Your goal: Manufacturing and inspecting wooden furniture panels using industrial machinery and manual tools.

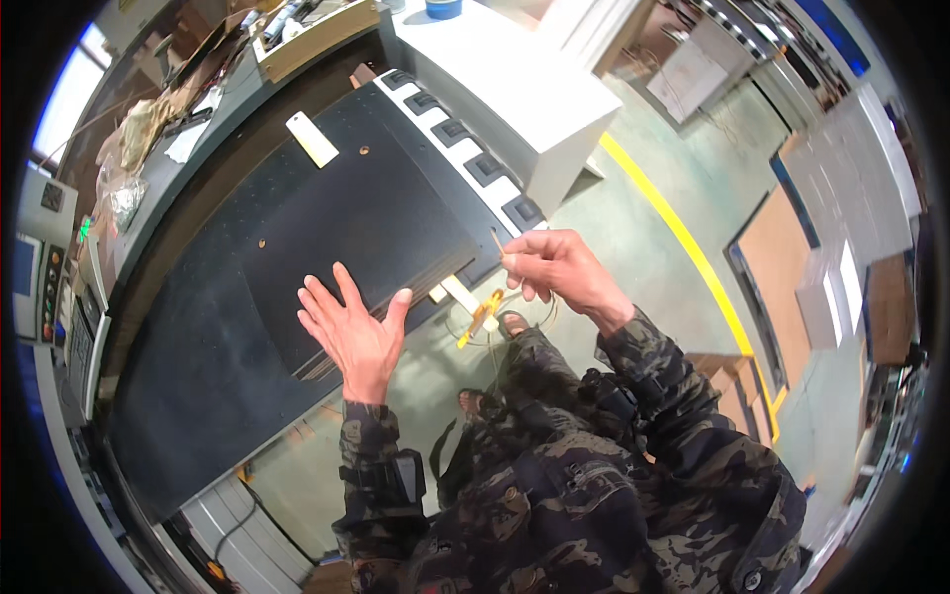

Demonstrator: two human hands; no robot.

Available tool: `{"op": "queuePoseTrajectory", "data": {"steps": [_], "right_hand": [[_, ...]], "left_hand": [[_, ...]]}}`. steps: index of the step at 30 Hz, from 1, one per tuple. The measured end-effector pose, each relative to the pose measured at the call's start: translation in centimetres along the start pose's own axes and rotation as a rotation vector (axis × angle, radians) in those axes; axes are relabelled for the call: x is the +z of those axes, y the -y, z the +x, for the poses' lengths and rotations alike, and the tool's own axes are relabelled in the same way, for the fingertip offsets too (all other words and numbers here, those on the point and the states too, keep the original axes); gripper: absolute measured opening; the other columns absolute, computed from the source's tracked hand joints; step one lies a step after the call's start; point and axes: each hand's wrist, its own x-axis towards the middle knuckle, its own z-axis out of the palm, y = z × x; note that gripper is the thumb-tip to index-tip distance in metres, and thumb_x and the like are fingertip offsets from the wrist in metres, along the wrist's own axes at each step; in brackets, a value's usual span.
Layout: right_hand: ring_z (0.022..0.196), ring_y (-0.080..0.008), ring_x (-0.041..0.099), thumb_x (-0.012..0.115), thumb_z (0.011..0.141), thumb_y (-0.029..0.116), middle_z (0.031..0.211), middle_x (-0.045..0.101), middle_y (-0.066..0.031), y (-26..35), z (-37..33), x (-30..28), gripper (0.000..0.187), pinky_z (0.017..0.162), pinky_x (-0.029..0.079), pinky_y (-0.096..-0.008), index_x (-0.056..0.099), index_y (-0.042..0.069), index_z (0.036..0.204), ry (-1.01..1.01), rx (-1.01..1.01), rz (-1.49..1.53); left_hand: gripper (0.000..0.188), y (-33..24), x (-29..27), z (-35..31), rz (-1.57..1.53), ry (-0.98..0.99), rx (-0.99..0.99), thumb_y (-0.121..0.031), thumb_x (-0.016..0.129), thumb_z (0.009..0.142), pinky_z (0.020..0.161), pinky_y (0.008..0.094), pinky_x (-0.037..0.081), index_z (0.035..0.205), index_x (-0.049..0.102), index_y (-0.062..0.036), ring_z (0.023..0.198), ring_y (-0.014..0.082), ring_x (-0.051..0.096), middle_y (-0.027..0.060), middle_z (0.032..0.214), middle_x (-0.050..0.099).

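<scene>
A stack of dark flat panels (356, 213) lies on a black machine table (188, 396). Over the stack's near edge is my left hand (353, 322), open, fingers spread and thumb out; I cannot tell whether it touches. My right hand (564, 269) is closed near the stack's right corner, pinching a thin, light-brown stick-like piece (498, 243) between thumb and fingertips. Just below it, a yellow-orange clamp-like tool (480, 319) sits by a pale strip (458, 291) that juts out at the table edge.
A yellow-white strip (312, 140) lies at the stack's far side. Black square pads (485, 168) line a white rail on the right, beside a white cabinet (495, 69). A control panel (84, 346) stands far left. A yellow floor line (683, 233) runs along the right, past stacked boards (777, 267).
</scene>
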Motion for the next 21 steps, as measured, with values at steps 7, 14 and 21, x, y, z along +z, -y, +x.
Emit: {"op": "queuePoseTrajectory", "data": {"steps": [7, 14, 21], "right_hand": [[0.055, -0.0042, 0.05, 0.063, 0.084, 0.013, 0.067, 0.06, 0.0, -2.4, 1.1, 1.2, 0.015, 0.049, 0.039, -0.0188, 0.066, -0.001, 0.086, 0.011, -0.073, -0.031], [0.055, -0.0043, 0.05, 0.062, 0.083, 0.01, 0.063, 0.06, -0.0009, -3.6, 3.3, 1.0, 0.013, 0.05, 0.04, -0.0188, 0.065, -0.002, 0.079, 0.081, -0.108, 0.01], [0.056, -0.0048, 0.05, 0.063, 0.083, 0.012, 0.065, 0.06, -0.0005, -4.0, 4.7, -0.3, 0.013, 0.05, 0.04, -0.02, 0.065, -0.001, 0.082, 0.146, -0.105, -0.016]], "left_hand": [[0.087, -1.3, -0.1, 0.0, 0.011, 0.096, -0.078, -0.06, 0.053, 0.08, 0.109, 0.0547, 0.004, 0.14, 0.027, -0.0015, 0.134, 0.0486, 0.009, 0.0361, 0.141, 0.015], [0.083, -0.5, 0.2, 0.1, 0.055, 0.006, -0.076, -0.058, 0.055, 0.08, 0.109, 0.0536, 0.008, 0.138, 0.033, -0.0033, 0.134, 0.0468, 0.015, 0.0348, 0.141, 0.02], [0.082, -0.3, 0.4, 0.0, 0.067, -0.01, -0.065, -0.057, 0.058, 0.078, 0.11, 0.0504, 0.012, 0.136, 0.038, -0.0031, 0.133, 0.045, 0.019, 0.0322, 0.141, 0.023]]}}
